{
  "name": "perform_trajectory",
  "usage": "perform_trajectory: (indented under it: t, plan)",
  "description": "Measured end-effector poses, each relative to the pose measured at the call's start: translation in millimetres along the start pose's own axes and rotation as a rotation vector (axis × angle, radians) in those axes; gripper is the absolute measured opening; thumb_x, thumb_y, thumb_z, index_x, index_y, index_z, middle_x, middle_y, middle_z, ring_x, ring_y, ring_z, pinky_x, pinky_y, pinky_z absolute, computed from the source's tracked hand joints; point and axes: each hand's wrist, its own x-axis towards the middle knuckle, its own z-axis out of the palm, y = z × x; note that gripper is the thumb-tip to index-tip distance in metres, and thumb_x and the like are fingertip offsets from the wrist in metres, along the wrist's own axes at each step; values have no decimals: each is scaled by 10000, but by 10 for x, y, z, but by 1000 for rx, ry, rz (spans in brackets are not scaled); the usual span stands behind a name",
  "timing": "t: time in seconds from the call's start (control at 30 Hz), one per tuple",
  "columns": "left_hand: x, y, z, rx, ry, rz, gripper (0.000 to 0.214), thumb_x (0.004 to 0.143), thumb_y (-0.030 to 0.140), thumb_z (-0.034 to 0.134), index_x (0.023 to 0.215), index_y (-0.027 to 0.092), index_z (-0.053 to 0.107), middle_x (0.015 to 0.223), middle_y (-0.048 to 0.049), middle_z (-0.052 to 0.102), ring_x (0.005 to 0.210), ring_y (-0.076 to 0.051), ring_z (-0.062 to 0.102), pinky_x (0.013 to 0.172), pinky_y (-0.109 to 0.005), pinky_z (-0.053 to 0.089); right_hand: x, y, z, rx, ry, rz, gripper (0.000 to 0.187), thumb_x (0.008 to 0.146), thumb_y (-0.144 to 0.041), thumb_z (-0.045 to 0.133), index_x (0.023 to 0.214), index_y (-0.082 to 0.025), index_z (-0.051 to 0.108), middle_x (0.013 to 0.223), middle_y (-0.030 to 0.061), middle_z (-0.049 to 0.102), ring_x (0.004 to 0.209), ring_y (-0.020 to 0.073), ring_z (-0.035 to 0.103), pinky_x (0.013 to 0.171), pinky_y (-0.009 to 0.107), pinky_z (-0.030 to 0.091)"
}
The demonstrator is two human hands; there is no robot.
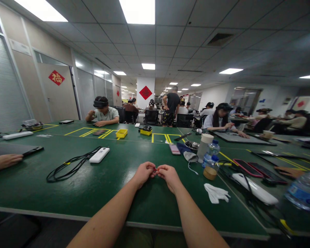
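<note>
Close together over the green table [105,193], my left hand [144,173] and my right hand [168,175] meet fingertip to fingertip. Both are closed in a pinch. Between the fingertips shows a small red object [156,169], mostly covered by the fingers and too small to name. To the right of my right hand lies a white glove [216,193], flat on the table. A white power bank [99,155] with a coiled black cable [67,168] rests to the left of my left hand.
Bottles [211,167], a white cup [206,144] and a metal bowl [192,146] stand at right. Yellow trays [122,133] sit farther back. Another person's hand [6,162] rests at the left edge. Across the table sits a person [103,112]; another works at right [222,119].
</note>
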Motion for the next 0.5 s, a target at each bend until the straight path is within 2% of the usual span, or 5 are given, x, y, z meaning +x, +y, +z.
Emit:
perform_trajectory:
  t: [0.23, 0.5]
  plan:
    - [-15, 44, 13, -64, 56, -42, 174, 731, 79, 490, 879, 128, 567, 737, -53, 659, 574, -106, 611, 548, -209, 475, -13, -16, 1, 18, 9, 11, 167, 606, -123, 581, 759, -123, 648, 716, 71, 697, 688, 171, 668, 663, 273, 503]
    - [10, -25, -15, 23, 33, 38, 199, 687, 87, 582, 881, 131, 580, 660, 1, 606, 504, -79, 562, 504, -183, 442, 3, 5, -11, -7, 8, 6, 142, 609, -136, 607, 743, -125, 652, 731, 72, 691, 696, 168, 665, 641, 259, 499]
